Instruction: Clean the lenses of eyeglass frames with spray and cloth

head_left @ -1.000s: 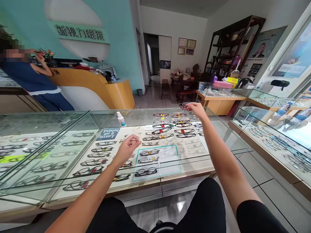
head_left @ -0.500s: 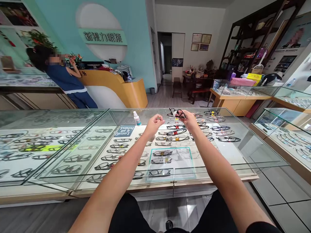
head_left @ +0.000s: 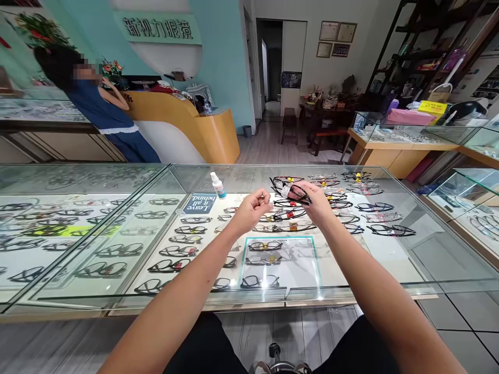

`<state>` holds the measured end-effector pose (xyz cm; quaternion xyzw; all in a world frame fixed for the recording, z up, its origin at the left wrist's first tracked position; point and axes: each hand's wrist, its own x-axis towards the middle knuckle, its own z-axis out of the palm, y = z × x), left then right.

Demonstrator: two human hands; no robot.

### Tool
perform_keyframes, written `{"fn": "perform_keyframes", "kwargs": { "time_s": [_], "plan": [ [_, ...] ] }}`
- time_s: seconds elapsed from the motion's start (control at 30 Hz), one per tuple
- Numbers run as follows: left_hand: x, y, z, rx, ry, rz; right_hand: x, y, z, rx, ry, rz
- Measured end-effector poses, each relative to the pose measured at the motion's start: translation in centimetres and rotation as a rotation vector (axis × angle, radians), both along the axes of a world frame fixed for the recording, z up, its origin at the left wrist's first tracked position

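My right hand (head_left: 317, 203) is closed on a pair of dark-framed eyeglasses (head_left: 299, 194), gripping it by its right side above the glass counter. A whitish tag or sticker shows on the lens. To the left, my left hand (head_left: 253, 212) is apart from the glasses, its fingers curled and pinched together. Whatever those fingers hold, if anything, is too small to make out. Beneath both hands, rows of eyeglasses (head_left: 265, 246) lie inside the display case (head_left: 288, 291). A white spray bottle (head_left: 218, 186) stands on the glass, left of my left hand.
A blue printed card (head_left: 199, 203) lies near the bottle. Another glass case (head_left: 58, 208) adjoins on the left. Across the room a person in blue (head_left: 103, 111) stands by a curved wooden desk (head_left: 218, 135). More display counters (head_left: 405, 150) run along the right.
The view has tipped down and come closer to the counter. My right hand has brought the eyeglasses lower and nearer, with the lenses turned more into view. My left hand stays pinched.
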<state>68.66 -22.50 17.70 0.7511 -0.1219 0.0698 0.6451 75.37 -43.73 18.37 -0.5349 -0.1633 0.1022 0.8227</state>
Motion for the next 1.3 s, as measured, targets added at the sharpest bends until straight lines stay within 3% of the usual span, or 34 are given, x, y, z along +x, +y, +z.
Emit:
{"fn": "perform_keyframes", "kwargs": {
  "time_s": [0.33, 0.63, 0.8, 1.0, 1.17, 1.3],
  "plan": [
    [-0.2, -0.1, 0.3, -0.005, -0.073, 0.028, -0.8, 0.3, 0.1, -0.032, 0.008, 0.038],
    [-0.2, -0.2, 0.5, 0.000, -0.039, -0.069, -1.3, 0.5, 0.1, -0.091, -0.033, 0.057],
    [-0.3, -0.3, 0.5, 0.023, 0.034, -0.055, -1.1, 0.5, -0.1, -0.080, -0.059, 0.066],
    [-0.3, -0.3, 0.5, 0.032, -0.010, -0.065, -0.9, 0.6, -0.7, -0.067, -0.099, 0.053],
    [-0.1, -0.5, 0.4, -0.034, -0.051, 0.058, -1.1, 0.6, -0.6, -0.140, -0.175, 0.006],
    [0.3, -0.4, 0.1, -0.153, 0.036, 0.109, -1.5, 0.6, -0.3, -0.151, -0.230, 0.014]
  ]
}}
